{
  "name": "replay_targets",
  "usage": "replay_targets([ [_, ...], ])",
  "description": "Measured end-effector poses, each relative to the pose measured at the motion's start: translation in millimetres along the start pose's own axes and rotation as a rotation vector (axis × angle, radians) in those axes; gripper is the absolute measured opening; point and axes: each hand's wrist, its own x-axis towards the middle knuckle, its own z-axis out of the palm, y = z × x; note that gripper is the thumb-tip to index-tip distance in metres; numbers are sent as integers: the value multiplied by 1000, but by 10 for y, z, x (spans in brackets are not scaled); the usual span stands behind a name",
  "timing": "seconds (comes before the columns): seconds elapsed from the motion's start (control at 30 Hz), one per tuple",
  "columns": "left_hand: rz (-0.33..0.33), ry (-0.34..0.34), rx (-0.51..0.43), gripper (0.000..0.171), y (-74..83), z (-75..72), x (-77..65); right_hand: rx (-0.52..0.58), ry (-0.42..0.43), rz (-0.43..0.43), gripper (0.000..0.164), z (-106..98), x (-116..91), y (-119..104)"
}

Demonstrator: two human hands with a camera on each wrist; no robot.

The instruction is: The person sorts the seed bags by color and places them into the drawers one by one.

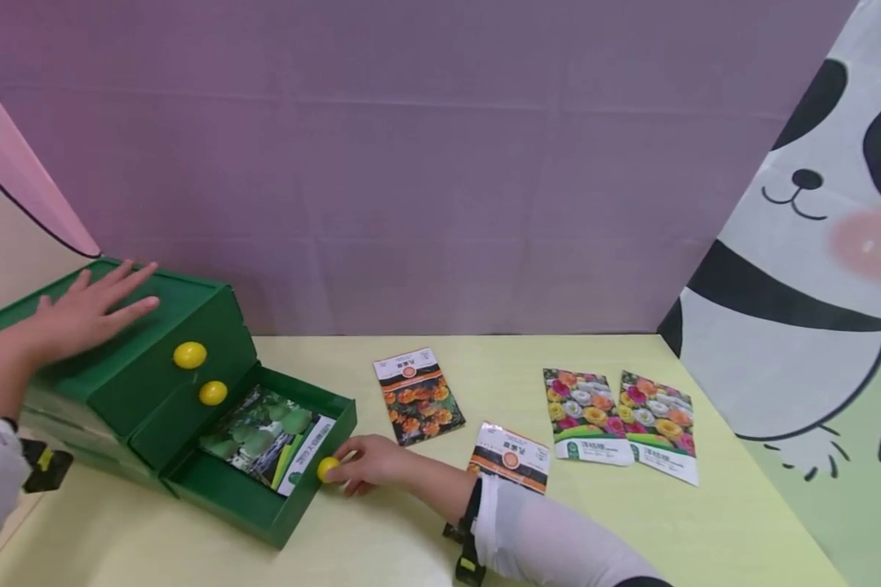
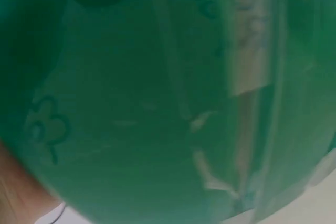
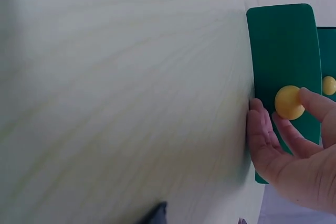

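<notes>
A green drawer box [image 1: 191, 302] stands at the left, its lowest drawer [image 1: 260, 515] pulled out. Inside that drawer lies a seed packet [image 1: 260, 432] picturing green round fruit. My left hand [image 1: 91, 319] rests with spread, straight fingers on the box top; the box's green surface [image 2: 131, 145] fills most of the left wrist view. At the drawer's front, my right hand [image 1: 376, 461] pinches the round yellow knob [image 1: 327, 470] between thumb and fingertips. The right wrist view shows the same knob [image 3: 288, 102] against the green drawer front [image 3: 283, 40], the other fingers close to the tabletop.
Two upper drawers are closed, with yellow knobs [image 1: 190, 355]. An orange-flower packet [image 1: 420, 397] lies right of the drawer, and a second such packet [image 1: 510, 456] is partly under the right forearm in view. Two mixed-flower packets [image 1: 587, 416] lie farther right. A purple cloth [image 1: 440, 204] hangs behind.
</notes>
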Motion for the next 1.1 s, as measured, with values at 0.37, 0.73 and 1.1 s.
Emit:
replay_targets([
  [0.37, 30, -46, -84, 71, 0, 131, -12, -228, 79, -130, 31, 9, 0, -61],
  [0.73, 17, -71, -164, 66, 18, 128, -56, -387, 144, -131, 33, 193, 326, -315],
  [1.1, 20, -65, -139, 70, 26, 129, -53, -464, 186, -136, 31, 487, 746, -605],
])
